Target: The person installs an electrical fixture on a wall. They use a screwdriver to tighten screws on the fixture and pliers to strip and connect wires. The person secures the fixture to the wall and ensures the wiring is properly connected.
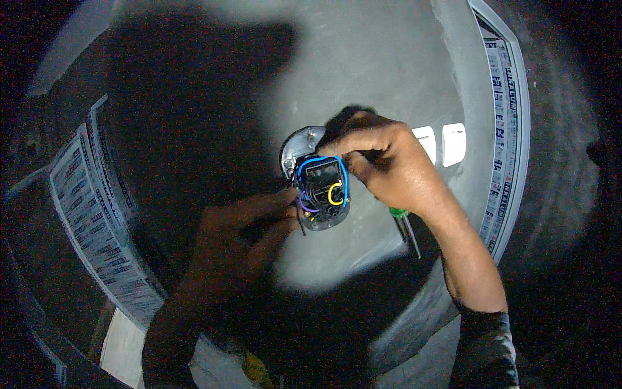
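Observation:
A small oval electrical fitting (324, 217), dark with its wired inside showing, is held against a grey wall. Blue, yellow and purple wires curl over it. Behind its upper left shows a rounded grey metallic part (299, 144). My right hand (395, 162) grips the fitting's top edge with thumb and fingers. Below that palm, a green-handled screwdriver (399, 212) points its shaft down; how the hand holds it is hidden. In deep shadow, my left hand (249, 227) has its fingertips closed at the fitting's lower left, beside the purple wire and a thin dark wire end.
Two white wall switches (454, 144) sit right of my right hand, one partly covered by it. A pale frame (518, 123) with printed film runs down the right. Another film-covered frame (97, 220) stands at left. A yellowish object (257, 371) lies low down. Dark shadows cover much of the wall.

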Demonstrator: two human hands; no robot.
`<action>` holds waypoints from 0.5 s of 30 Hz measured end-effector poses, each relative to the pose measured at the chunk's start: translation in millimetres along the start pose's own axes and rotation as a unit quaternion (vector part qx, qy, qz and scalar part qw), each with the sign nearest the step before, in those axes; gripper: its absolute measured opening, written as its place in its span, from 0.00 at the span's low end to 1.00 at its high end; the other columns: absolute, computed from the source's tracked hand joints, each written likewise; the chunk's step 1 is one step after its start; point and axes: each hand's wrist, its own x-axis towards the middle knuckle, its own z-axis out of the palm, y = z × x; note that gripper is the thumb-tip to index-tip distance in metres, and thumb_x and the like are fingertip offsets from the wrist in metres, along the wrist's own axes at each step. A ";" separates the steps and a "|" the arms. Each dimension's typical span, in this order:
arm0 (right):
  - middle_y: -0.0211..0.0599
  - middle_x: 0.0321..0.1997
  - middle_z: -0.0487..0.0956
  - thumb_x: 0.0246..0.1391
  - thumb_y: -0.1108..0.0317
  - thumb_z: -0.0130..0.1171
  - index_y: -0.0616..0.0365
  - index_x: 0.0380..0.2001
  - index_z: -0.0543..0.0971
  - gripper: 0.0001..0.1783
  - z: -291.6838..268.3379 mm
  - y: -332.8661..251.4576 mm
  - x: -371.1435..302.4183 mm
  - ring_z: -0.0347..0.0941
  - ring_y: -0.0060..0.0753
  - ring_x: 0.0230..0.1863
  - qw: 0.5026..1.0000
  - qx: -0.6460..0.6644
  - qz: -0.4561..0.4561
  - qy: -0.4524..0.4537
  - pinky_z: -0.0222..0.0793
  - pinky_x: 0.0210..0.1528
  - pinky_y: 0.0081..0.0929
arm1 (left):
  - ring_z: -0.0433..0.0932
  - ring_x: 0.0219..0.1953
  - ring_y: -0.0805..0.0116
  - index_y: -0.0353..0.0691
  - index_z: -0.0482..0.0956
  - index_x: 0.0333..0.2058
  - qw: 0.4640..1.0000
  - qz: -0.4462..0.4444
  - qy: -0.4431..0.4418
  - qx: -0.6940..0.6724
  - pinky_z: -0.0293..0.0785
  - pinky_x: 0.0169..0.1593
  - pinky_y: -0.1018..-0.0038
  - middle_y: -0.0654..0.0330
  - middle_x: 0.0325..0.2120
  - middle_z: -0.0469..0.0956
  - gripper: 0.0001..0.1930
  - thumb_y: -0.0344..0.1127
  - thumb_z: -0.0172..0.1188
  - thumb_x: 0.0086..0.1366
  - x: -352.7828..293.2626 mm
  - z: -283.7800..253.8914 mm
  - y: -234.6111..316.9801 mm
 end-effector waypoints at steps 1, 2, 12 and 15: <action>0.46 0.38 0.86 0.47 0.84 0.57 0.53 0.39 0.87 0.18 0.5 -0.3 0.2 0.85 0.45 0.40 1.000 -0.004 -0.001 0.006 0.79 0.46 0.33 | 0.86 0.42 0.52 0.40 0.85 0.46 0.999 0.035 0.000 0.042 0.82 0.46 0.63 0.50 0.40 0.85 0.14 0.37 0.68 0.63 -0.6 1.3 -2.5; 0.46 0.37 0.86 0.48 0.83 0.57 0.53 0.39 0.87 0.18 -0.1 -1.0 -0.4 0.85 0.45 0.39 1.000 0.004 0.018 0.002 0.79 0.46 0.33 | 0.86 0.42 0.52 0.40 0.85 0.46 0.994 0.071 0.001 0.083 0.82 0.46 0.63 0.50 0.40 0.85 0.14 0.38 0.69 0.63 2.3 4.2 -6.1; 0.46 0.36 0.86 0.48 0.84 0.57 0.55 0.39 0.87 0.18 -1.8 -4.7 -2.9 0.84 0.42 0.39 0.999 0.019 0.029 0.003 0.77 0.47 0.32 | 0.82 0.35 0.52 0.43 0.80 0.42 0.956 0.200 0.026 0.211 0.79 0.38 0.58 0.54 0.32 0.83 0.17 0.38 0.74 0.57 9.8 23.5 -29.1; 0.45 0.37 0.86 0.48 0.85 0.57 0.56 0.40 0.87 0.18 -4.2 -7.9 -0.8 0.83 0.40 0.40 0.998 0.020 0.057 -0.023 0.77 0.47 0.32 | 0.82 0.35 0.52 0.43 0.79 0.44 0.954 0.235 0.020 0.188 0.78 0.37 0.59 0.54 0.32 0.82 0.19 0.37 0.75 0.56 16.3 26.8 -38.8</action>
